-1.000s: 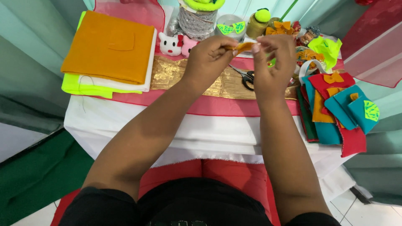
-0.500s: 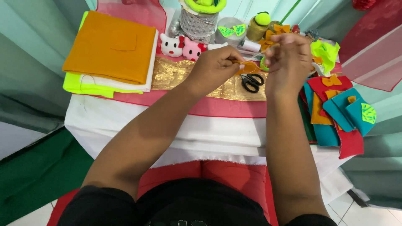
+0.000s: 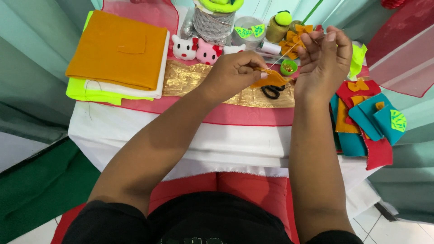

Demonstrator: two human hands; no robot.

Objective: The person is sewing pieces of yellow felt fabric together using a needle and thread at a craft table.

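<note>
My left hand (image 3: pixel 235 72) pinches a small orange felt piece (image 3: pixel 271 79) above the gold cloth (image 3: pixel 190 81). My right hand (image 3: pixel 324 54) is raised to its right, fingers closed on a thin white thread (image 3: pixel 285 53) that runs taut down to the felt piece. I cannot make out a needle. Black scissors (image 3: pixel 272 92) lie on the gold cloth just under the felt piece. A small green cup of beads (image 3: pixel 288 67) sits between my hands.
Folded orange, white and neon-yellow felt (image 3: pixel 118 52) is stacked at the left. Two small plush cat heads (image 3: pixel 196 49), a silver ribbon spool (image 3: pixel 212 25) and jars stand at the back. Teal, red and orange felt cut-outs (image 3: pixel 367 119) lie at the right edge.
My right hand has drawn up and to the right, away from my left, pulling the thread taut. My left hand with the felt piece has dropped slightly toward the table.
</note>
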